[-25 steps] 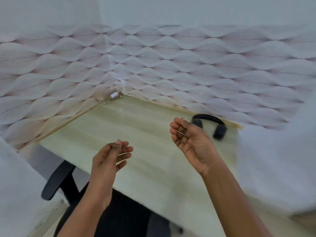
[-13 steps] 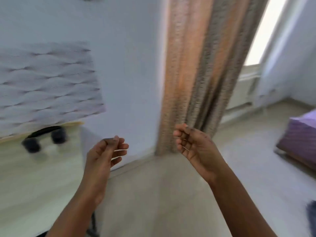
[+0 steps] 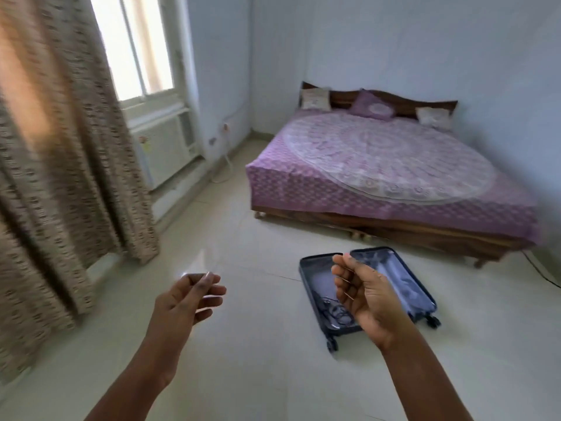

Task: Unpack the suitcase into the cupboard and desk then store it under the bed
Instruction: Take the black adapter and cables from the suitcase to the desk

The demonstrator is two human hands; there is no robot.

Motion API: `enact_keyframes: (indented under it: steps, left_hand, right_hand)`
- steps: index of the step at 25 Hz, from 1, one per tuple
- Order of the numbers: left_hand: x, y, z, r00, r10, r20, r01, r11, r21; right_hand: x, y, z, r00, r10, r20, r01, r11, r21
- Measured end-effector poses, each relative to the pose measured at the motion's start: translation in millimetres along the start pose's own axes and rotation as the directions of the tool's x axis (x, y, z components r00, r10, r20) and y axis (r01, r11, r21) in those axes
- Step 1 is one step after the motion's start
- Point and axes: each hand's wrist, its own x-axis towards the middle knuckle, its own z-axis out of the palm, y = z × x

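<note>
The dark suitcase (image 3: 394,278) lies flat and unzipped on the pale tiled floor (image 3: 258,360), small dark items inside. At two o'clock stands the purple-covered bed (image 3: 394,165). The left hand (image 3: 188,299) and right hand (image 3: 364,296) hang loosely curled, empty.

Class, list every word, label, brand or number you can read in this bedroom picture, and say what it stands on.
None can be read.
Sticker on the air conditioner under the window: too small and blurred to read.
Suitcase, bed cover, curtain: patterns only, no lettering visible.
</note>
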Motion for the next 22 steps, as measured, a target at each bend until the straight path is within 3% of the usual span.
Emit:
enact_keyframes:
  steps: [6, 12, 16, 22]
  left_hand:
    - [122.6, -40.7, 120.8, 0.965, -0.147, 0.217, 0.125, 0.986, 0.112]
    - [262.1, -79.1, 219.0, 0.896, -0.294, 0.332, 0.230, 0.948, 0.218]
    - [350.0, -99.3, 277.8, 0.844, -0.383, 0.375, 0.257, 0.903, 0.343]
    - [449.8, -161.5, 356.9, 0.793, -0.526, 0.308, 0.352, 0.807, 0.474]
  right_hand:
    - [89.7, -43.9, -104.8, 0.952, -0.063, -0.299, 0.092, 0.992, 0.084]
    - [193.5, -51.0, -164.9, 0.845, -0.007, -0.535, 0.017, 1.000, 0.013]
    - [280.3, -41.5, -185.2, 0.801, 0.043, -0.597, -0.082, 0.996, -0.039]
    - [437.5, 15.4, -238.8, 0.787, 0.135, -0.601, -0.300, 0.936, -0.182]
